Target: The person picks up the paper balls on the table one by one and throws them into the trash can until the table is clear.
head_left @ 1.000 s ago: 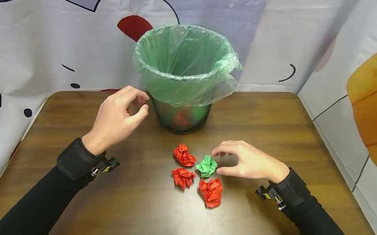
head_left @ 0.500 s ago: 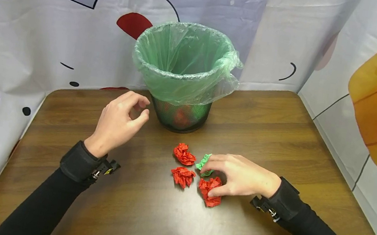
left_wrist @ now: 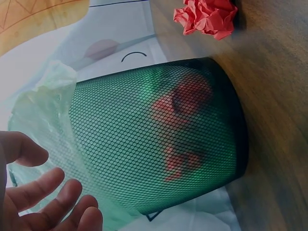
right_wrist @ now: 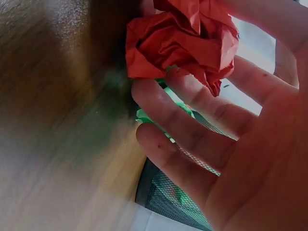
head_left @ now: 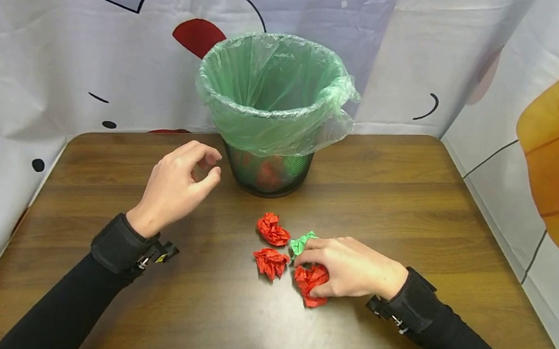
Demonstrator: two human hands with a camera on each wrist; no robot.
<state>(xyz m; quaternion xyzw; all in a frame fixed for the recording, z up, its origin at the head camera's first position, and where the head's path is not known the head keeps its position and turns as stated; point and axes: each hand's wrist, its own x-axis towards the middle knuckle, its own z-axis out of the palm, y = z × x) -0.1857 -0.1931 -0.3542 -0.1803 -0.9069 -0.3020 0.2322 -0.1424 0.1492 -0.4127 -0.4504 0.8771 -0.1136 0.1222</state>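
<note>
My right hand [head_left: 352, 268] curls round the nearest red crumpled paper ball [head_left: 310, 284], thumb on its near side and fingers on its far side. In the right wrist view that red paper ball [right_wrist: 185, 45] lies against the fingers. Just beyond those fingers sits a green crumpled paper ball [head_left: 300, 243], partly hidden by them. Two more red paper balls, a far one [head_left: 273, 230] and a nearer one [head_left: 271, 263], lie to the left. Loosely bent and holding nothing, my left hand [head_left: 174, 184] hovers left of the mesh waste bin [head_left: 267, 176].
A thin green bag [head_left: 264, 131] lines the bin and folds over its rim. Through the mesh, red and green crumpled paper [left_wrist: 180, 103] shows inside. The wooden table [head_left: 198, 305] meets a printed curtain [head_left: 114, 58] at the back and right.
My right hand has moved from beside the green paper ball toward me, onto the nearest red one, and its fingers have closed round it. My left hand has barely moved.
</note>
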